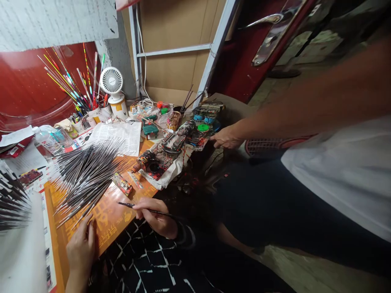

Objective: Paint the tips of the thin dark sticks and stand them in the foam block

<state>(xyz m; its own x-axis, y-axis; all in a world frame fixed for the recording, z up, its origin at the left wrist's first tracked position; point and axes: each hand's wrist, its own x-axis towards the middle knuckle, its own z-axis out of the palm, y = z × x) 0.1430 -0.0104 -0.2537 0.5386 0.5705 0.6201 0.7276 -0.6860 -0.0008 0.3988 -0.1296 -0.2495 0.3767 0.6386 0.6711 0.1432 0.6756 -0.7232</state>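
Head view: thin rod [126,204] in hands [155,217]

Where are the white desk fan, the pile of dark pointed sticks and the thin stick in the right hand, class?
Desk fan [111,80]: head view, round grille.
Dark pointed sticks [87,175]: head view, pile's middle.
Thin stick [126,204]: head view, free end.

The slender dark sticks [87,179] look smooth and glossy, the door handle [265,19] polished metal.

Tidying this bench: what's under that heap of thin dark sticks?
The thin dark sticks rest on an orange printed sheet. Its print shows around the heap, but the part directly beneath them is covered.
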